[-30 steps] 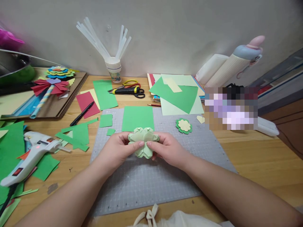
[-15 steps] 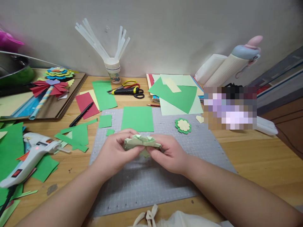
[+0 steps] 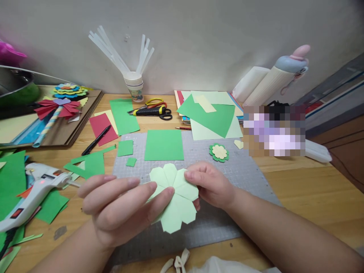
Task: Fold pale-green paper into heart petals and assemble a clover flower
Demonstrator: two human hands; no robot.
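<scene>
A pale green folded paper flower (image 3: pixel 175 197) with flat rounded petals faces me above the grey cutting mat (image 3: pixel 227 178). My right hand (image 3: pixel 212 185) pinches its right edge, thumb on top of a petal. My left hand (image 3: pixel 122 206) is in front of its left side with the fingers stretched out and slightly apart; the thumb tip touches the flower's middle. Part of the flower's left side is hidden behind my left fingers.
A green paper rectangle (image 3: pixel 164 145) lies on the mat's far part, a small green-and-cream flower (image 3: pixel 219 152) to its right. A white glue gun (image 3: pixel 31 193) and green scraps lie at left. Scissors (image 3: pixel 155 110), a cup of glue sticks (image 3: pixel 133 85) and paper sheets (image 3: pixel 213 115) stand by the wall.
The flower has been turned over from its creased, folded side to its smooth flat side. My left hand has let go of its pinch and spread its fingers, moving nearer to me.
</scene>
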